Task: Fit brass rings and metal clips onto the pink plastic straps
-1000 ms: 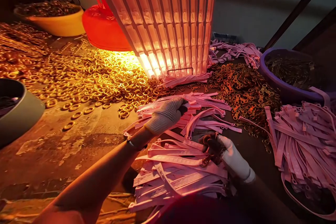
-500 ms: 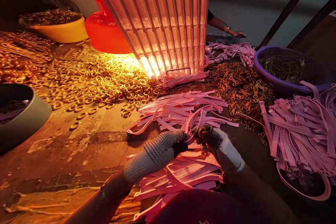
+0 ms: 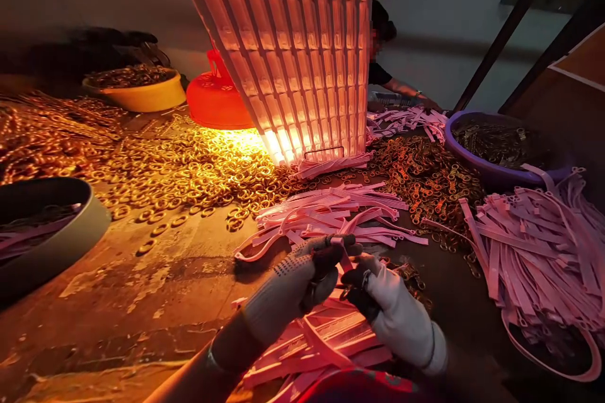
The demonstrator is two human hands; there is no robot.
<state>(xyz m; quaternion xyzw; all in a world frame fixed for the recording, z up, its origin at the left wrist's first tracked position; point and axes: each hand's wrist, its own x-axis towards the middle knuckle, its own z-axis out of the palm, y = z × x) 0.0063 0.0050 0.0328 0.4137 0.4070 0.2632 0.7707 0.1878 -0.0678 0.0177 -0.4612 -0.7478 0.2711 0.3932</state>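
Observation:
My left hand (image 3: 302,280), in a white dotted glove with dark fingertips, is closed on a pink strap (image 3: 346,258), whose short end stands up between its fingers. Close beside it, my right hand (image 3: 399,308) is gloved too, its dark fingertips pinched at the lower part of that strap. A small metal piece (image 3: 366,277) shows at these fingertips; its exact shape is unclear. Under both hands lies a stack of pink straps (image 3: 326,337). A second bundle of straps (image 3: 326,208) is just beyond them.
Brass-coloured rings (image 3: 189,164) spread across the left, and metal clips (image 3: 425,170) are heaped right of centre. A tall translucent ribbed panel (image 3: 302,56) stands before a glowing red lampshade (image 3: 217,101). A purple basin (image 3: 491,167) and more straps (image 3: 543,252) lie right. A co-worker's arm (image 3: 401,88) reaches in behind.
My left hand has turned, raising the strap end between its fingers. My right hand has shifted slightly lower. The view has tilted up, and the co-worker's head now shows.

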